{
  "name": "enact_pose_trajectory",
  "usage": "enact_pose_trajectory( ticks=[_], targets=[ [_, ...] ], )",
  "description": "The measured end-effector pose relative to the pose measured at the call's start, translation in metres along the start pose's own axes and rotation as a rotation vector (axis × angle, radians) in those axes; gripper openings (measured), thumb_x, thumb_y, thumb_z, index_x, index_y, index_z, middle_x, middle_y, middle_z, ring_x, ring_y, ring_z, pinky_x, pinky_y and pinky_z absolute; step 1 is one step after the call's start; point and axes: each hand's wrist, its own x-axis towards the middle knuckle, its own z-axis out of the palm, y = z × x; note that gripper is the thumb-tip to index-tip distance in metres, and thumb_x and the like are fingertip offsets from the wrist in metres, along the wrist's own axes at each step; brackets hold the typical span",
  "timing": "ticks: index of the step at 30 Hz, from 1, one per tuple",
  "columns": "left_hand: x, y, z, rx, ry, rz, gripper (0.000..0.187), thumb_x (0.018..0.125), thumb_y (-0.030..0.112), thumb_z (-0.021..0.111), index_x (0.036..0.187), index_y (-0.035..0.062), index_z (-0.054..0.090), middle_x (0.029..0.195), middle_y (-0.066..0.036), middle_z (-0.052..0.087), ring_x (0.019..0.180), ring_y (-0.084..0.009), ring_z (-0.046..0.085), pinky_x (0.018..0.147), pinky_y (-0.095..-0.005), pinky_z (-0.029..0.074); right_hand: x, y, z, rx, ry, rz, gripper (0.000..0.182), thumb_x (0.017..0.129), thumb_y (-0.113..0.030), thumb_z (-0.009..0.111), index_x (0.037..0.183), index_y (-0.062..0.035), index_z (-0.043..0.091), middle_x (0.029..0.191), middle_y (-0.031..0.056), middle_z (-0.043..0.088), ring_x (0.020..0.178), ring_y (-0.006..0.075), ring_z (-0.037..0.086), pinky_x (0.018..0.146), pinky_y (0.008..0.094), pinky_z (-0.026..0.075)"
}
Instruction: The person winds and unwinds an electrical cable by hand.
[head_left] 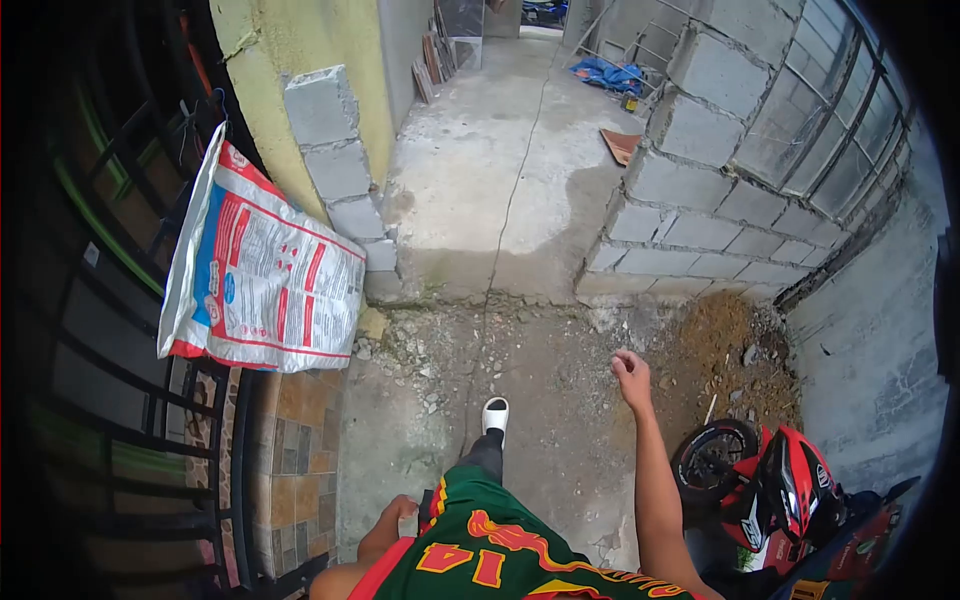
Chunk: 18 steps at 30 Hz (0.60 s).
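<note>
My right hand [630, 378] is stretched forward over the concrete ground, its fingers curled in and nothing visible in them. Lower down, my left hand [402, 507] hangs beside the green shorts [455, 490], loosely curled; I see nothing held in it. One foot in a white slide sandal [495, 412] is forward on the rough concrete [560, 440]. I wear a green jersey [500, 555] with red and yellow trim. Neither hand touches any object that I can make out.
A printed sack [280, 270] hangs on the dark metal gate [130, 425] at left. Concrete-block walls [690, 200] flank an opening with a raised floor edge. A dirt pile [725, 345] and a red motorcycle [790, 480] stand right. A blue tarp [608, 75] lies farther back.
</note>
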Motion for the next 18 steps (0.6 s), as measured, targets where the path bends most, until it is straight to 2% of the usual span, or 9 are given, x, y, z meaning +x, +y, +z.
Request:
enact_pose_trajectory(
  ticks=[1,3,4,7,10,13,15,16,18],
  targets=[
    [0.025,0.024,-0.041,-0.155,-0.033,-0.161,0.031,0.075,0.02,0.065,0.105,0.0115,0.067,0.098,-0.009,0.068,0.093,-0.0243,0.065,0.074,-0.0371,0.052,0.047,-0.011,0.02,0.047,-0.023,-0.029,0.034,0.085,-0.022,0.063,0.106,0.0052,0.061,0.086,0.0093,0.066,0.074,0.0149,0.063,0.069,0.0287,0.05],
    [0.092,0.097,-0.115,0.006,0.606,0.278,0.036,0.083,0.027,0.048,0.102,0.005,0.068,0.108,-0.016,0.065,0.094,-0.0315,0.064,0.087,-0.0397,0.049,0.101,0.026,0.055,-0.208,-0.235,0.006,0.037,0.082,-0.024,0.065,0.106,0.0046,0.062,0.085,0.0109,0.067,0.076,0.018,0.064,0.07,0.0305,0.051],
    [0.104,0.143,-0.182,0.325,0.338,0.302,0.039,0.088,0.029,0.049,0.115,0.0034,0.061,0.11,-0.016,0.065,0.098,-0.0314,0.063,0.088,-0.0389,0.049,0.115,0.053,0.058,-0.443,-0.443,0.069,0.035,0.08,-0.024,0.067,0.102,0.0031,0.063,0.084,0.0117,0.067,0.077,0.0184,0.065,0.071,0.0307,0.051],
    [0.039,0.385,-0.371,-0.513,0.627,0.525,0.03,0.09,0.014,0.057,0.117,0.0016,0.058,0.098,-0.014,0.066,0.091,-0.0249,0.065,0.083,-0.0306,0.05,0.137,0.111,0.046,-0.757,-0.743,0.401,0.031,0.073,-0.027,0.07,0.089,-0.0011,0.067,0.079,0.0134,0.068,0.077,0.0213,0.066,0.07,0.0329,0.051],
    [-0.074,0.578,-0.531,-0.197,0.976,0.906,0.02,0.091,0.011,0.056,0.108,0.0027,0.06,0.091,-0.011,0.066,0.081,-0.0217,0.063,0.081,-0.0338,0.05,0.147,0.175,0.02,-0.557,-0.552,0.638,0.032,0.069,-0.033,0.072,0.077,-0.002,0.068,0.075,0.0172,0.068,0.068,0.0306,0.066,0.062,0.0389,0.051],
    [-0.115,0.683,-0.632,-0.201,1.323,1.74,0.025,0.094,0.024,0.046,0.117,0.023,0.056,0.06,0.009,0.047,0.059,-0.0049,0.045,0.069,-0.0276,0.038,0.196,0.18,0.025,-0.746,-0.706,0.752,0.04,0.067,-0.037,0.073,0.08,0.0,0.068,0.077,0.0216,0.067,0.072,0.0336,0.067,0.067,0.0396,0.051],
    [-0.096,0.757,-0.711,-0.448,1.045,2.479,0.025,0.086,0.026,0.044,0.062,0.0251,0.051,0.053,0.014,0.035,0.049,-0.0026,0.031,0.066,-0.028,0.036,0.235,0.201,0.026,-0.725,-0.912,0.805,0.046,0.068,-0.041,0.072,0.085,0.0018,0.069,0.086,0.0247,0.066,0.082,0.0349,0.067,0.072,0.0403,0.05],
    [-0.089,0.786,-0.759,0.007,1.287,2.409,0.025,0.099,0.02,0.041,0.121,0.0125,0.052,0.063,0.008,0.043,0.058,-0.0042,0.044,0.061,-0.0203,0.041,0.268,0.204,0.028,-0.683,-0.852,0.831,0.045,0.069,-0.04,0.071,0.085,0.0018,0.069,0.086,0.0243,0.066,0.082,0.035,0.067,0.072,0.04,0.05],
    [-0.059,0.838,-0.835,0.106,1.244,2.311,0.019,0.098,0.018,0.042,0.113,0.0149,0.054,0.064,0.011,0.044,0.06,-0.0019,0.045,0.063,-0.0185,0.041,0.361,0.191,0.063,-0.561,-0.706,0.852,0.042,0.07,-0.038,0.069,0.084,0.0016,0.069,0.086,0.0235,0.067,0.082,0.0351,0.067,0.071,0.0395,0.05]
  ],
)
